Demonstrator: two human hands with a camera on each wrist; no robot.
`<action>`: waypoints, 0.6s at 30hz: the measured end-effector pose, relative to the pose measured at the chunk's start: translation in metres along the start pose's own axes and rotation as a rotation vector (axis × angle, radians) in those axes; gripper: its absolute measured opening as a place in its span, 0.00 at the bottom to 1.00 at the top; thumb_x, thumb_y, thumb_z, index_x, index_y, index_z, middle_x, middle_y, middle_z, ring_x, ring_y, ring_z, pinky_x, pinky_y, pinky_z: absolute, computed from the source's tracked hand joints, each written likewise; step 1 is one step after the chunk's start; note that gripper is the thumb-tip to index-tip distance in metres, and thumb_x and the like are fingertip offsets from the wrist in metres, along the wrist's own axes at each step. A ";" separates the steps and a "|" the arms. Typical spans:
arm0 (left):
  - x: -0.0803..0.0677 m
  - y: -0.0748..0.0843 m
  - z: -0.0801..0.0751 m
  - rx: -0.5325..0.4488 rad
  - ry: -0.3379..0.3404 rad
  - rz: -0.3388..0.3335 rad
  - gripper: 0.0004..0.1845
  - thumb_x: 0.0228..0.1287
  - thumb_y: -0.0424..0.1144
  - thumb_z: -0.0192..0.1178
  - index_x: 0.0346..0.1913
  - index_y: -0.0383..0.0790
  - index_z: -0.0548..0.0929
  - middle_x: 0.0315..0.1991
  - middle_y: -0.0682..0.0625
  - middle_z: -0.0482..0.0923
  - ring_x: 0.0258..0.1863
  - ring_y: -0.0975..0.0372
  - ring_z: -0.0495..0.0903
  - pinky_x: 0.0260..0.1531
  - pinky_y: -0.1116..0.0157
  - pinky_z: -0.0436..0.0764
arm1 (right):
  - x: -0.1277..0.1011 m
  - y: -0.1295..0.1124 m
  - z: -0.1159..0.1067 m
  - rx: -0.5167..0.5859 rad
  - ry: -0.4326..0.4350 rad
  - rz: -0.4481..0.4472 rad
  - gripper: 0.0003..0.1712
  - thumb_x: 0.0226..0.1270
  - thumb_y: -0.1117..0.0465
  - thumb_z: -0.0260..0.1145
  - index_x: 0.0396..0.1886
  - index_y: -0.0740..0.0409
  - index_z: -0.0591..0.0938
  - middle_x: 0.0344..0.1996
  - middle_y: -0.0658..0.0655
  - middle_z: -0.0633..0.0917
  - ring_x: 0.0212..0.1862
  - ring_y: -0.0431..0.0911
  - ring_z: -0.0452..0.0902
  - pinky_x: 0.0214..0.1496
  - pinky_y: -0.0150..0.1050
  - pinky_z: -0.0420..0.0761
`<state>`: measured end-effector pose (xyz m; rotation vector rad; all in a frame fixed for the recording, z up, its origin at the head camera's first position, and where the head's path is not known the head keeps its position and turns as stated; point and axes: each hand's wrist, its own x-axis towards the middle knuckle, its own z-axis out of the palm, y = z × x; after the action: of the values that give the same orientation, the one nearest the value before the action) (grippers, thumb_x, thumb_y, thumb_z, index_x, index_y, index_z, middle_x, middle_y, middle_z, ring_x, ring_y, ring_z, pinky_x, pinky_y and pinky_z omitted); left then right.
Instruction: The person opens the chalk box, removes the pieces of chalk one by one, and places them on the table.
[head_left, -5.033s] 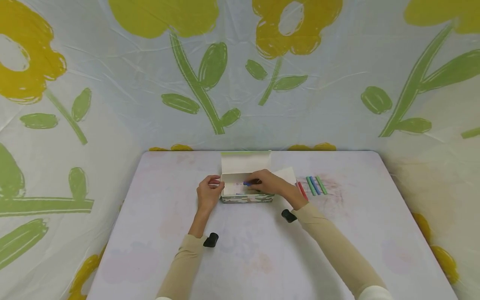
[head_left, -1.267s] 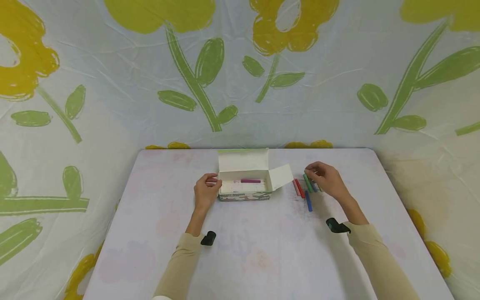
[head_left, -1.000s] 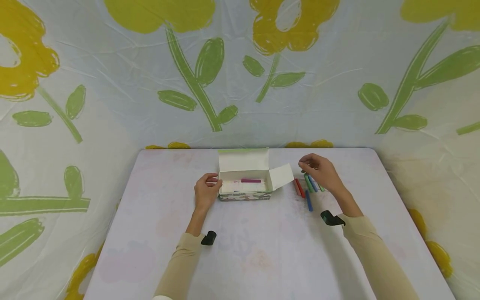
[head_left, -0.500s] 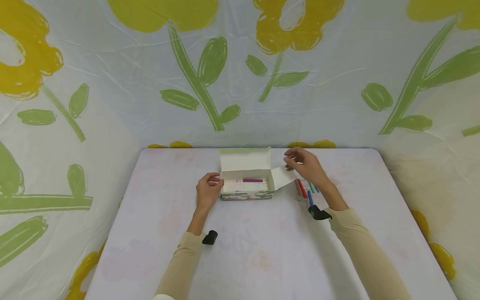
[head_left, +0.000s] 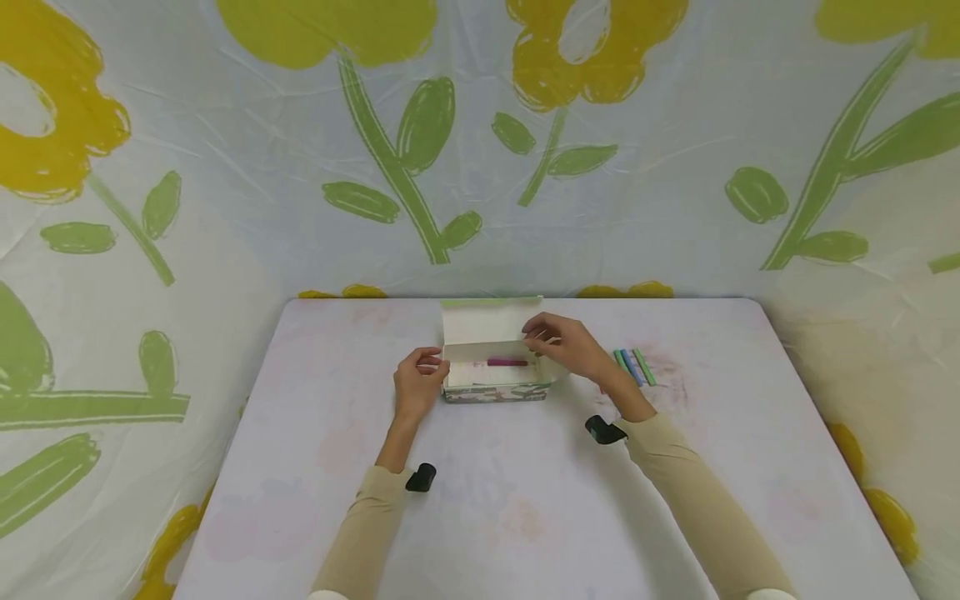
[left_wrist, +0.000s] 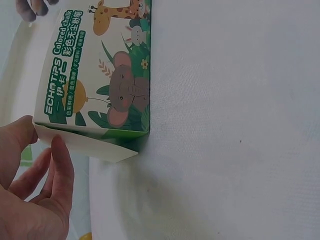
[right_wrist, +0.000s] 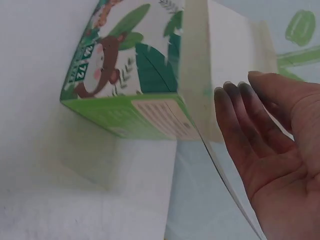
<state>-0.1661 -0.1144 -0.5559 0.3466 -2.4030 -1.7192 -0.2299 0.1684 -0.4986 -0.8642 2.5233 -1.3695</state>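
Observation:
An open chalk box [head_left: 495, 393] with animal pictures stands mid-table, its lid [head_left: 487, 321] raised at the back. One magenta chalk [head_left: 507, 362] lies inside. My left hand [head_left: 420, 379] grips the box's left end; in the left wrist view the thumb and fingers of the left hand [left_wrist: 42, 165] pinch the cream end flap of the box [left_wrist: 105, 80]. My right hand [head_left: 558, 342] is over the right end of the box. In the right wrist view the right hand [right_wrist: 250, 115] has straight, dust-darkened fingers beside the side flap [right_wrist: 197, 90] of the box [right_wrist: 125, 75].
Green and blue chalk sticks [head_left: 633, 367] lie side by side on the table [head_left: 525, 500] just right of my right wrist. A flowered sheet [head_left: 420, 150] hangs behind and on both sides of the table.
My right hand has moved left from the loose chalk sticks to the right end of the box and now covers its side flap. The left hand has stayed put.

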 end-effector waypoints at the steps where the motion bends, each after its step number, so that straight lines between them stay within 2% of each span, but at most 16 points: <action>1: 0.000 0.000 0.000 -0.005 0.000 0.000 0.15 0.63 0.33 0.70 0.52 0.32 0.86 0.39 0.43 0.86 0.39 0.51 0.85 0.34 0.62 0.84 | 0.002 0.000 0.004 0.000 -0.016 -0.002 0.13 0.73 0.67 0.67 0.52 0.68 0.82 0.45 0.63 0.86 0.48 0.56 0.84 0.51 0.48 0.84; 5: 0.000 -0.002 0.000 -0.014 -0.002 0.005 0.15 0.63 0.33 0.70 0.52 0.33 0.86 0.39 0.44 0.86 0.39 0.52 0.85 0.33 0.64 0.83 | 0.008 0.002 0.017 0.003 -0.076 -0.001 0.11 0.72 0.68 0.68 0.50 0.67 0.82 0.45 0.63 0.86 0.47 0.54 0.83 0.52 0.51 0.83; 12: 0.002 -0.004 0.000 -0.018 0.009 0.033 0.14 0.63 0.32 0.71 0.51 0.33 0.87 0.38 0.43 0.86 0.37 0.52 0.85 0.34 0.64 0.83 | 0.018 0.007 0.040 0.007 -0.228 -0.060 0.13 0.70 0.71 0.68 0.51 0.73 0.81 0.46 0.68 0.87 0.47 0.54 0.84 0.52 0.46 0.84; 15: 0.001 -0.004 0.000 -0.019 0.015 0.043 0.13 0.62 0.32 0.71 0.50 0.33 0.87 0.38 0.43 0.86 0.37 0.52 0.85 0.33 0.64 0.83 | 0.021 0.009 0.048 -0.024 -0.273 -0.079 0.13 0.70 0.72 0.67 0.52 0.74 0.81 0.47 0.69 0.86 0.47 0.54 0.84 0.51 0.44 0.84; 18: 0.001 -0.004 0.000 -0.022 0.015 0.043 0.13 0.62 0.32 0.71 0.49 0.33 0.87 0.38 0.43 0.87 0.36 0.52 0.85 0.33 0.65 0.82 | 0.024 0.010 0.053 -0.064 -0.318 -0.061 0.13 0.70 0.72 0.68 0.51 0.73 0.82 0.45 0.68 0.86 0.46 0.54 0.84 0.50 0.44 0.84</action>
<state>-0.1668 -0.1157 -0.5594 0.3017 -2.3612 -1.7177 -0.2334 0.1210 -0.5339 -1.0836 2.3235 -1.0716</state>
